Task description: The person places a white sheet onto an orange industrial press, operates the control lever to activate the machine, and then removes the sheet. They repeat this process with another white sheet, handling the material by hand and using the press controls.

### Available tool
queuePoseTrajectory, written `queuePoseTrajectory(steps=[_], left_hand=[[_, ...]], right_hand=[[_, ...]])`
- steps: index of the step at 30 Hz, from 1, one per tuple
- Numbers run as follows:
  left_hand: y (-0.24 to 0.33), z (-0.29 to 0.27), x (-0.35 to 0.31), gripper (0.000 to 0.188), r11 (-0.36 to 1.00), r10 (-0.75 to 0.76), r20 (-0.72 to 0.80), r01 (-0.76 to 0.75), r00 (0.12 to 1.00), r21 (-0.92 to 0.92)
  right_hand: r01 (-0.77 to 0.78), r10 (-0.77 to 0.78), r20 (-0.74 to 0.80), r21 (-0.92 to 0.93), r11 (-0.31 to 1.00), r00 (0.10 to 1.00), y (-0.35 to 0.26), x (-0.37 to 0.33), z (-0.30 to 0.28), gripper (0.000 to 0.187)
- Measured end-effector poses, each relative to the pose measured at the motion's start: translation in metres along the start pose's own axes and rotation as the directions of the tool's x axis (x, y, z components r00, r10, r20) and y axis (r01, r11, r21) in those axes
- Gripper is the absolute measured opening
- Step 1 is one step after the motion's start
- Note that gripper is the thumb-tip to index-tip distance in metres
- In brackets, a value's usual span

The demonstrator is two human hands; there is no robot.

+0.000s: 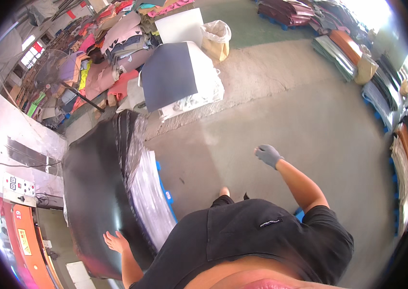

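Observation:
My left hand (113,242), bare, has its fingers spread and nothing in them. It is over or beside a tall stack topped with glossy black sheeting (95,192); whether it touches the sheeting I cannot tell. Held out over the floor, my right hand (267,155) wears a grey glove that leaves the fingertips bare. Its fingers are loosely bent, with nothing visible in them. Whitish layered edges (151,197) show on the stack's right side, above a blue pallet (165,192).
A dark grey sheet (170,74) lies on a white stack ahead. Behind are heaped coloured pieces (122,36), a standing fan (52,72) and a whitish sack (216,38). An orange machine (25,241) with a control panel (19,188) stands left. Sheet stacks (382,101) line the right.

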State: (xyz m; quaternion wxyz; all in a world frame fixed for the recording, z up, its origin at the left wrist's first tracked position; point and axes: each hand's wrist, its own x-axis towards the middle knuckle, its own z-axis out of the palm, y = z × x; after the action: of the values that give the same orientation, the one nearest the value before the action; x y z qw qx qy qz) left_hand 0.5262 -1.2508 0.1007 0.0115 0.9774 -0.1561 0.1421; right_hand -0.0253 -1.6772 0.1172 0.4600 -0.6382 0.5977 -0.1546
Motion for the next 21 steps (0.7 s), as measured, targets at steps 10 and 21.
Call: queuePoseTrajectory(steps=[10,21], left_hand=[[0.491,0.034,0.135,0.046,0.881,0.373,0.009,-0.352,0.928,-0.316],[1.042,-0.029,0.171,0.038,0.391,0.917,0.185,-0.707,0.353,-0.589]], right_hand=[[-0.08,0.156,0.162,-0.396,0.915,0.974,0.078,0.26,-0.158,0.035],[-0.606,0.842,-0.035,0.679,0.415,0.538,0.298,0.454,-0.365,0.019]])
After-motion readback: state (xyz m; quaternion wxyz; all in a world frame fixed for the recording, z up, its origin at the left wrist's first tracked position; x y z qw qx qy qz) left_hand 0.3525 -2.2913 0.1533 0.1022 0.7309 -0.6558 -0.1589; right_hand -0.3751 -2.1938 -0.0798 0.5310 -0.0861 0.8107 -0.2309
